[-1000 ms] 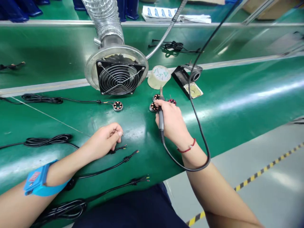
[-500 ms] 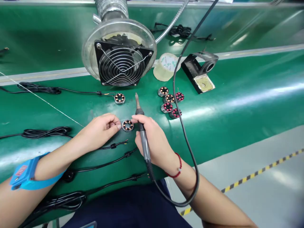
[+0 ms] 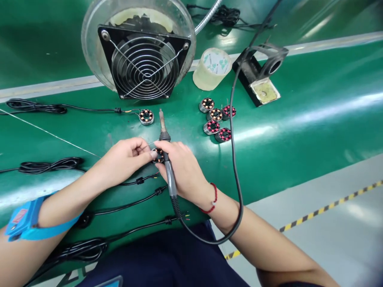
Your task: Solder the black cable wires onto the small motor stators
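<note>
My right hand (image 3: 187, 173) is closed around a soldering iron (image 3: 170, 175), its bare tip pointing away from me over the mat. Under the iron, a small round motor stator (image 3: 158, 151) with copper coils is partly covered by my fingers. My left hand (image 3: 128, 159) pinches thin solder wire (image 3: 60, 134), whose strand runs in from the left behind the wrist. The left thumb tip rests on the stator's edge, and right fingers touch its other side. Beyond them, another stator (image 3: 146, 116) lies joined to a black cable (image 3: 92, 109).
A fume extractor fan (image 3: 146, 67) stands at the back. Right of it are a tape roll (image 3: 211, 71), an iron stand (image 3: 254, 75) with sponge, and several stators (image 3: 213, 127). Black cables (image 3: 128, 207) lie on the left and front. The iron's cord (image 3: 235, 159) loops over my right forearm.
My left thumb has come onto the stator, and my right hand with the iron has moved left over it. The camera view has also shifted.
</note>
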Action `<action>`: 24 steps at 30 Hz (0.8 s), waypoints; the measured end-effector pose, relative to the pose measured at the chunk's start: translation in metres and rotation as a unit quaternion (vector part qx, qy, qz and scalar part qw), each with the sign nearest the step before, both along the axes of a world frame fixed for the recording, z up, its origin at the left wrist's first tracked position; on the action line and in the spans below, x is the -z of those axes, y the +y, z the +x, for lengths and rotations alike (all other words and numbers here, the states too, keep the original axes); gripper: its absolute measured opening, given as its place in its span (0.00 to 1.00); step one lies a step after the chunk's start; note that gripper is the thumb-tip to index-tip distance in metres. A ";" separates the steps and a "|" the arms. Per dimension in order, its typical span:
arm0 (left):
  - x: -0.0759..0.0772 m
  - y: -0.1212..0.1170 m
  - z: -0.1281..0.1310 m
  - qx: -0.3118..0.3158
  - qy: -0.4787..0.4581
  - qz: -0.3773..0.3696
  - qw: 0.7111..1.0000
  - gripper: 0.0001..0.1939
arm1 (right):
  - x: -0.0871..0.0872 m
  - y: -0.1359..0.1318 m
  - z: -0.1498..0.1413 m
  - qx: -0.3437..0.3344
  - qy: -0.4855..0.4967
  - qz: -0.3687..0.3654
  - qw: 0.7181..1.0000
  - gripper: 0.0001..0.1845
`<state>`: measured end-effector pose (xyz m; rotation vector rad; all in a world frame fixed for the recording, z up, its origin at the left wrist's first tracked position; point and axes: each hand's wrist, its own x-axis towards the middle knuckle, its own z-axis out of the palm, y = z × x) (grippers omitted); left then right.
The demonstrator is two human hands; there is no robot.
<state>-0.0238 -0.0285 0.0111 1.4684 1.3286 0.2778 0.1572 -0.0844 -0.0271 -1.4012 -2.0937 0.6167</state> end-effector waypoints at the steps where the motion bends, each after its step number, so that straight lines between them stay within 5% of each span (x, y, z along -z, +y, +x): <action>1: 0.000 0.000 0.000 -0.001 -0.005 -0.007 1.000 0.17 | 0.000 -0.001 0.000 0.000 -0.004 0.006 1.000 0.20; 7: -0.001 0.002 -0.002 -0.072 -0.042 -0.043 0.996 0.15 | -0.003 -0.003 0.001 0.018 0.007 0.024 1.000 0.21; 10: -0.003 -0.002 -0.004 -0.086 -0.071 0.014 0.994 0.11 | -0.003 -0.004 0.004 0.044 0.034 0.032 0.998 0.22; 13: -0.004 -0.009 -0.007 0.016 -0.028 0.172 0.985 0.08 | -0.001 -0.005 0.007 0.052 0.053 0.044 0.996 0.23; 16: -0.001 -0.016 -0.009 0.168 0.057 0.318 0.931 0.10 | 0.001 -0.006 0.007 0.048 0.064 0.048 0.996 0.23; 19: 0.004 -0.020 -0.009 0.205 0.120 0.391 0.889 0.14 | 0.002 -0.006 0.006 0.039 0.064 0.051 0.996 0.22; 21: 0.005 -0.020 -0.008 0.187 0.125 0.387 0.894 0.15 | 0.002 -0.005 0.005 0.033 0.058 0.055 0.996 0.22; 24: 0.003 -0.015 -0.006 0.114 0.092 0.313 0.938 0.14 | 0.002 -0.005 0.005 0.034 0.055 0.060 0.996 0.22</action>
